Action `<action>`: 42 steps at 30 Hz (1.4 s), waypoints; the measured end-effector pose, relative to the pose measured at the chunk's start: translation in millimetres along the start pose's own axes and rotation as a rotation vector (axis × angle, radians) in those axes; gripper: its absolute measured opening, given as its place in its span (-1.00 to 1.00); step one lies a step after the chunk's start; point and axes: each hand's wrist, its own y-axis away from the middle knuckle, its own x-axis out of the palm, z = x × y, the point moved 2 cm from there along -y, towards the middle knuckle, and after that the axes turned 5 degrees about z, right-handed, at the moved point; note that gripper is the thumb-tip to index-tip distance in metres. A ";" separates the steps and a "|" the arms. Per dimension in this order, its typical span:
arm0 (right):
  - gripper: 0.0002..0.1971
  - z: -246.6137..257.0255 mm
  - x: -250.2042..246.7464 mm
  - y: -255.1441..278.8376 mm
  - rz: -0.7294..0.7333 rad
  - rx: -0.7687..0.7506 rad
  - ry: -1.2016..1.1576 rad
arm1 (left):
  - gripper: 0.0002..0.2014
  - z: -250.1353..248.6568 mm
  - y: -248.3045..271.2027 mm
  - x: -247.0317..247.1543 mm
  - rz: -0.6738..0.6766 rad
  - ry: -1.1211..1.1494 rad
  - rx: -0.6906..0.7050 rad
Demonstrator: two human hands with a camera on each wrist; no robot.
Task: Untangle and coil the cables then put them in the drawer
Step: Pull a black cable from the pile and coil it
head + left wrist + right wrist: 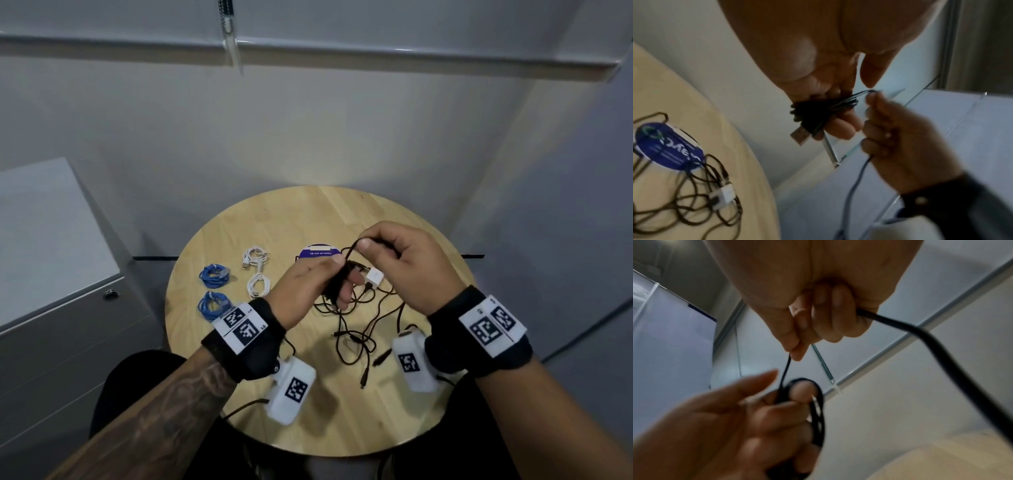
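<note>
Far left of the head view there's a grey cabinet [58, 274], and that's as close to a drawer as we can spot. On the left part of the round wooden table [274, 219] we've got two blue coils [213, 289] already bundled, with two white coils [257, 274] just to their right. Moving toward the middle, our left hand [308, 291] has its fingers curled through a black cable coil [337, 286], loops wrapped around them, USB plug [800, 135] poking out below. Right of that, our right hand [404, 267] pinches the same cable's free strand between thumb and forefinger, other fingers curled in. Below both hands, lower centre, a loose black tangle [356, 329] lies on the wood with a white adapter [373, 277] and a blue sticker [317, 251].
</note>
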 end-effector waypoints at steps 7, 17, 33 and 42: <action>-0.82 -41.1 16.2 -1.5 0.046 0.082 -0.122 | -0.69 -21.5 -3.3 -1.7 -0.099 0.446 -0.023; -0.80 -55.1 58.6 33.7 0.317 0.115 0.105 | -0.74 -10.3 -19.0 -45.3 -0.407 0.666 0.154; -0.92 -20.0 7.1 13.2 0.043 -0.073 -0.089 | -0.62 -7.6 0.2 1.9 0.077 -0.140 -0.114; -0.92 -8.8 15.3 8.1 0.180 0.016 -0.125 | -0.55 -18.0 -4.4 2.2 -0.017 0.455 -0.165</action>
